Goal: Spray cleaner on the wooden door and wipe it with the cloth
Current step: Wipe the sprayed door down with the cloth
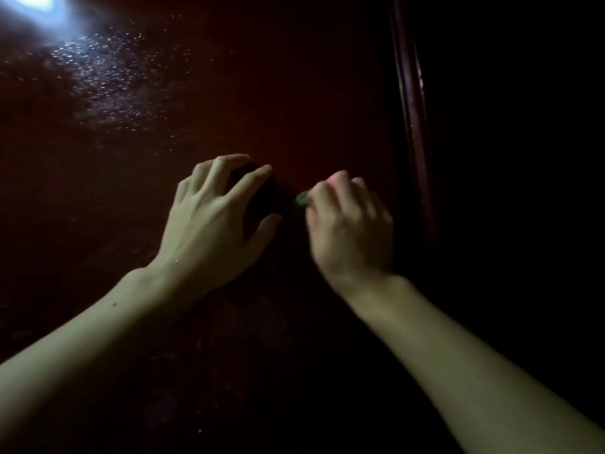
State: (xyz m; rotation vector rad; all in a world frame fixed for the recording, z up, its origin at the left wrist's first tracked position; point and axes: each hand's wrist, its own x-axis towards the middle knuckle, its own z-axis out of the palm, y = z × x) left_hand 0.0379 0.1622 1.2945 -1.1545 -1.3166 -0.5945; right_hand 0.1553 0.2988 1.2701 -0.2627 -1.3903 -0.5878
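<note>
The dark red-brown wooden door (294,93) fills the view, and spray droplets (108,70) glisten on it at the upper left. My right hand (347,224) is curled, and a small green bit of cloth (302,199) peeks out past its fingers against the door. My left hand (212,217) is arched beside it with fingers spread and bent, fingertips near the door. A dark patch lies under its fingers; in this dim light I cannot tell whether it is cloth or shadow. No spray bottle is in view.
A bright light glare (32,4) sits at the top left corner. The door's moulded edge or frame (412,126) runs down the right side, with darkness beyond it.
</note>
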